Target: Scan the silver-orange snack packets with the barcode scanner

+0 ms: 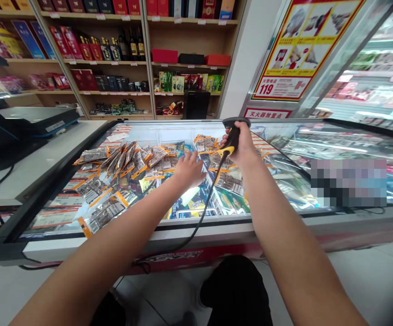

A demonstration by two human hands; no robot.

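While R hand grips a corded barcode scanner, fingers curled round its handle, L hand is over the glass-topped chest freezer, fingers loosely spread; can't tell if they touch anything. Orange-edged snack pkts lie piled on top, mostly L of that hand, w/ a few nr the scanner.

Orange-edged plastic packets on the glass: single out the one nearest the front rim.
The clear, orange-edged plastic packet at front left; its end lies by the white rim; no other comes as close.
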